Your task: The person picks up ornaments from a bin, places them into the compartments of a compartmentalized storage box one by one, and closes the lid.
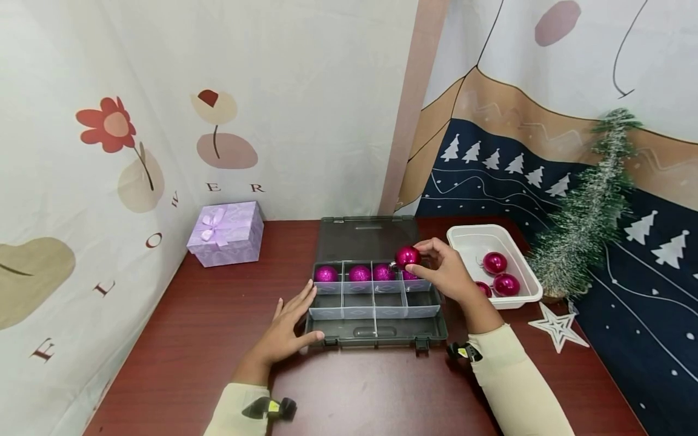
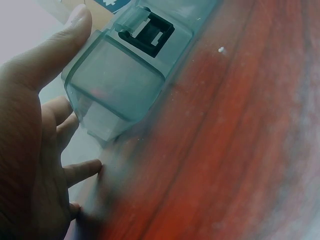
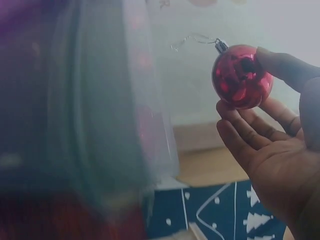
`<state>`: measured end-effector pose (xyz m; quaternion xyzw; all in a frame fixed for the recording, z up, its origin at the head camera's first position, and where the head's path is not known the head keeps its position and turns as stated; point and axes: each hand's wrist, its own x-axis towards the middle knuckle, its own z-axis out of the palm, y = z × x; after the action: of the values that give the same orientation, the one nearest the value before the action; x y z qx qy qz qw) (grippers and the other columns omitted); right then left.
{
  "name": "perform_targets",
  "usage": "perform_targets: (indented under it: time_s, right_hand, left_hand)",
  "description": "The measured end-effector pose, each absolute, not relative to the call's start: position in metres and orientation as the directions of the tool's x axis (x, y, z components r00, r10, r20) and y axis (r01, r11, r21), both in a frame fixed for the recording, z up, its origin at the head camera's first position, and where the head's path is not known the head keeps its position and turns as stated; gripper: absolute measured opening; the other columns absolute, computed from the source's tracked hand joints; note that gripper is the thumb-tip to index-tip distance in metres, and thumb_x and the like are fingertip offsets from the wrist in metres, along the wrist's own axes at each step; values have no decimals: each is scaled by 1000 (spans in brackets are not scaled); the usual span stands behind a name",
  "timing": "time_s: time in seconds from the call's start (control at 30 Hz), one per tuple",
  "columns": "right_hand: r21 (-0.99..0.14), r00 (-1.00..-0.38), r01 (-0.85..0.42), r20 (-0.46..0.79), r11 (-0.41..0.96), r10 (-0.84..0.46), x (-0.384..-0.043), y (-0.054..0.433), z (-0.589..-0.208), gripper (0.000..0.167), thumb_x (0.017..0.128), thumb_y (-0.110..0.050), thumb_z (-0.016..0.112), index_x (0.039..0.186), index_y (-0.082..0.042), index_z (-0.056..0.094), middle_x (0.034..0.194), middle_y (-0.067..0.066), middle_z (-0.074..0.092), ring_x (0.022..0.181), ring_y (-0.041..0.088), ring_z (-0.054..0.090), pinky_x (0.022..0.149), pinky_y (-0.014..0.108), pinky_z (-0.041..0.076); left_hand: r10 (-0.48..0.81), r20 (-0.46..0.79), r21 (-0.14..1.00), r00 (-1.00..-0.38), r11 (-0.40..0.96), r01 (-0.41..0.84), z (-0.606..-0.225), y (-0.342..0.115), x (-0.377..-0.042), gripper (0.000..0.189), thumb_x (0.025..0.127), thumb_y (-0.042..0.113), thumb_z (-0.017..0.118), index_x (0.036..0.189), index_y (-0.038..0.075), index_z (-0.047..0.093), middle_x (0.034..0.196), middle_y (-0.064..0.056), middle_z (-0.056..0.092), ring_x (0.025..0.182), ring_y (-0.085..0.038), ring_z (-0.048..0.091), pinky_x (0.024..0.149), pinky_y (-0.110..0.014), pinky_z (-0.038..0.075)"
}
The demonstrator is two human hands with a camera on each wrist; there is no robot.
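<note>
My right hand (image 1: 448, 274) pinches a shiny magenta bauble (image 1: 408, 257) between thumb and fingers, above the back row of a grey see-through divided box (image 1: 376, 332). In the right wrist view, a silver cap and thin wire loop stick out from the bauble (image 3: 242, 77). Glittery magenta baubles (image 1: 326, 274) sit in the back-row compartments, the rightmost partly hidden under the held one. At the box's left side rests my left hand (image 1: 286, 333), fingers extended, with the thumb by the front corner. The left wrist view shows that hand's thumb (image 2: 55, 52) along the box wall.
A white plastic tray (image 1: 463, 237) with three shiny magenta baubles (image 1: 506, 284) stands right of the box. Beyond it are a small frosted tree (image 1: 589, 212) and a white star (image 1: 558, 327). A lilac gift box (image 1: 226, 235) sits back left. The divided box's lid (image 1: 365, 239) lies back, open.
</note>
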<state>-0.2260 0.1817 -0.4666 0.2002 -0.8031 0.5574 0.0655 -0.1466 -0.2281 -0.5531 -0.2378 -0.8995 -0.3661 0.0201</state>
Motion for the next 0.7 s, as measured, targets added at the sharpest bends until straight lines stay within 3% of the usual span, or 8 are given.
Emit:
perform_targets:
  time_s: [0.17, 0.4, 0.7]
  right_hand:
    - [-873, -901, -412, 346, 261, -263, -223, 161, -466, 37, 90, 3, 86, 121, 6, 66, 129, 27, 67, 117, 40, 71, 105, 22, 59]
    - [-872, -901, -406, 334, 272, -276, -219, 138, -466, 37, 90, 0, 88, 121, 3, 67, 128, 24, 69, 116, 39, 73, 108, 61, 58]
    - [-883, -901, -373, 273, 283, -337, -214, 103, -471, 40, 93, -7, 87, 126, -1, 67, 126, 21, 73, 114, 36, 74, 101, 61, 62]
  left_hand:
    - [414, 212, 656, -885, 611, 443, -552, -228, -146, 102, 92, 56, 81, 171, 9, 35, 183, -13, 25, 164, -47, 34, 120, -92, 3]
    - [418, 211, 651, -884, 614, 446, -553, -228, -147, 102, 93, 56, 81, 171, 9, 35, 183, -12, 25, 164, -46, 34, 120, -92, 4]
    - [413, 219, 649, -884, 615, 448, -553, -228, -147, 103, 93, 57, 81, 171, 8, 36, 183, -13, 25, 163, -47, 34, 120, -92, 4]
